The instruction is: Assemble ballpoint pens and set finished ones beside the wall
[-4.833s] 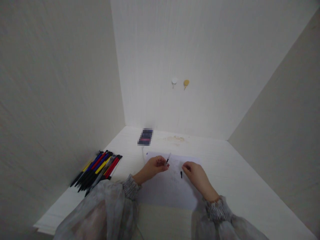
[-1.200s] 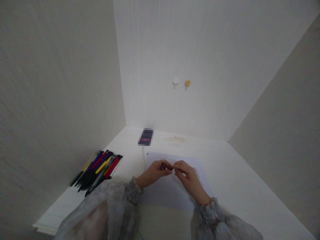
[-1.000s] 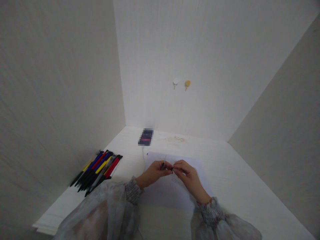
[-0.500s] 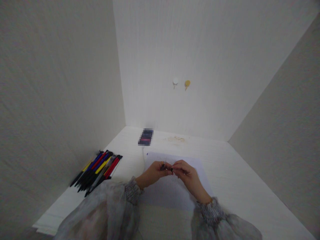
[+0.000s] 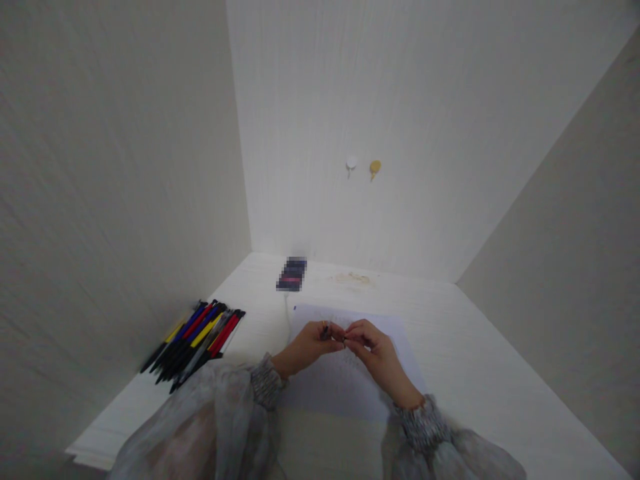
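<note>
My left hand (image 5: pixel 317 339) and my right hand (image 5: pixel 371 345) meet fingertip to fingertip above a sheet of white paper (image 5: pixel 330 393). Both are closed in a pinch on a small dark piece (image 5: pixel 345 341), too small to name and mostly covered by the fingers. Another dark bit (image 5: pixel 325 329) shows among the curled fingers of my left hand, by a yellowish ring-like band. Faint marks lie on the paper around and under the hands.
Several pens (image 5: pixel 200 343) in black, red, blue and yellow lie piled at the left wall. A blurred-out phone-like object (image 5: pixel 291 274) with a white cable (image 5: pixel 287 313) lies at the back. Two hooks, white (image 5: pixel 351 163) and yellow (image 5: pixel 375 167), hang on the back wall.
The fingertips have shifted very slightly around the small dark piece, and less of it shows. Arms, paper and pens stay where they were.
</note>
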Motion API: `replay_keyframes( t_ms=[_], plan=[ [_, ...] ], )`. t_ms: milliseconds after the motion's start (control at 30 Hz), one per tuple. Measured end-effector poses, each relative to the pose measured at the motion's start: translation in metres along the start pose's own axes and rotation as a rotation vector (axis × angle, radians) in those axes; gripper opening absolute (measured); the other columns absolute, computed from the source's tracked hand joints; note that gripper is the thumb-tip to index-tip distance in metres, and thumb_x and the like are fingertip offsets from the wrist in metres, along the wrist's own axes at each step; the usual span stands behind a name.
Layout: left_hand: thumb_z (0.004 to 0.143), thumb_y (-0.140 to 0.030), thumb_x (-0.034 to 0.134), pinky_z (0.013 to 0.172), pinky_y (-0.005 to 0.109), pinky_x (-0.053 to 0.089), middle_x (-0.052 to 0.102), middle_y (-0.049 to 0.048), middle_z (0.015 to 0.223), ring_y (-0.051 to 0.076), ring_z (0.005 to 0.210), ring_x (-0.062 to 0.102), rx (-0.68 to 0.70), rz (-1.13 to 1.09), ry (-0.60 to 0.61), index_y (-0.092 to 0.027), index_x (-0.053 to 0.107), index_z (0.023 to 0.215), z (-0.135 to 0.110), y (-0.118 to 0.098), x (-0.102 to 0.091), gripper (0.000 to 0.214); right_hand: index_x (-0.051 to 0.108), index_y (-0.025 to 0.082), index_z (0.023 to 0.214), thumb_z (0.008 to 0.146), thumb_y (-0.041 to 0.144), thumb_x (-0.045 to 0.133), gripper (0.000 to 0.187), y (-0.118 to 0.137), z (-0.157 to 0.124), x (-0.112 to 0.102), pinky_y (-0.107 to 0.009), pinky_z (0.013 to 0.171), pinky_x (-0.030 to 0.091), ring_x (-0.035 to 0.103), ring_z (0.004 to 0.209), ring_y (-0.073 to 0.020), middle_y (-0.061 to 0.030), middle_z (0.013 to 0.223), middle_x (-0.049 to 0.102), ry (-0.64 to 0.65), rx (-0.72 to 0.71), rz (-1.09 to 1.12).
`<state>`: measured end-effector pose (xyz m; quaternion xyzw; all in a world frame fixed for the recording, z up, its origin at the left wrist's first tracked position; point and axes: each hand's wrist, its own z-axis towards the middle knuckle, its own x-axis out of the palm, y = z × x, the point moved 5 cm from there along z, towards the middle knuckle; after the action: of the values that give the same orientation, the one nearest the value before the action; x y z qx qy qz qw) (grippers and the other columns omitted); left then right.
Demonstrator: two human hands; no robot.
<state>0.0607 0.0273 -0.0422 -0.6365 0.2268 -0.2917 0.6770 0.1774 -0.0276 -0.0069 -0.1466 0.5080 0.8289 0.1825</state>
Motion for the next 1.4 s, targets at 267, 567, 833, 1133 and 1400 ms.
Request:
replay_keyframes(
  t_ms=[267, 567, 833, 1133, 1400],
  plan=[
    [0.064, -0.033, 0.062, 0.069, 0.026, 0.04, 0.063, 0.0035, 0.079, 0.013, 0.073, 0.053, 0.017, 0.108, 0.024, -0.015, 0.064, 0.086, -0.001, -0.002, -0.002, 0.028, 0.06, 0.02, 0.08, 0.076, 0.033, 0.049, 0.018, -0.004, 0.0, -0.003, -0.023, 0.052, 0.044, 0.053, 0.059, -0.0105, -0.0035, 0.081, 0.058, 0.001, 0.076, 0.064],
    [0.063, -0.035, 0.063, 0.069, 0.025, 0.04, 0.063, 0.0051, 0.08, 0.012, 0.072, 0.053, 0.006, 0.118, -0.047, -0.013, 0.063, 0.082, 0.001, -0.001, -0.007, 0.029, 0.061, 0.016, 0.083, 0.08, 0.035, 0.038, 0.03, -0.03, -0.004, -0.06, -0.03, 0.063, 0.041, 0.057, 0.072, -0.0189, -0.0102, 0.083, 0.06, -0.096, 0.389, -0.867],
    [0.063, -0.034, 0.063, 0.07, 0.025, 0.038, 0.062, 0.0043, 0.077, 0.012, 0.072, 0.052, 0.019, 0.062, -0.113, -0.013, 0.061, 0.077, 0.002, -0.006, -0.01, 0.026, 0.059, 0.014, 0.085, 0.073, 0.029, 0.047, 0.023, -0.053, -0.021, -0.063, -0.031, 0.062, 0.04, 0.059, 0.081, -0.0248, -0.0136, 0.086, 0.062, 0.243, 0.621, -1.145],
    [0.064, -0.035, 0.061, 0.058, 0.022, 0.033, 0.058, 0.0024, 0.071, 0.009, 0.062, 0.046, 0.043, 0.096, -0.192, -0.013, 0.06, 0.077, 0.002, -0.007, -0.017, 0.026, 0.059, 0.014, 0.068, 0.065, 0.02, 0.05, 0.012, -0.052, -0.013, -0.055, -0.03, 0.057, 0.04, 0.059, 0.069, -0.0217, -0.0119, 0.075, 0.063, 0.141, 0.543, -0.899],
    [0.062, -0.034, 0.063, 0.047, 0.019, 0.025, 0.048, -0.0028, 0.058, 0.004, 0.049, 0.034, 0.039, -0.001, -0.248, -0.012, 0.059, 0.079, 0.0, -0.015, -0.019, 0.028, 0.047, 0.017, 0.063, 0.061, 0.03, 0.056, 0.016, -0.025, -0.003, -0.008, -0.022, 0.043, 0.038, 0.045, 0.038, -0.0085, 0.0049, 0.043, 0.052, 0.136, 0.457, 0.328]
  ],
)
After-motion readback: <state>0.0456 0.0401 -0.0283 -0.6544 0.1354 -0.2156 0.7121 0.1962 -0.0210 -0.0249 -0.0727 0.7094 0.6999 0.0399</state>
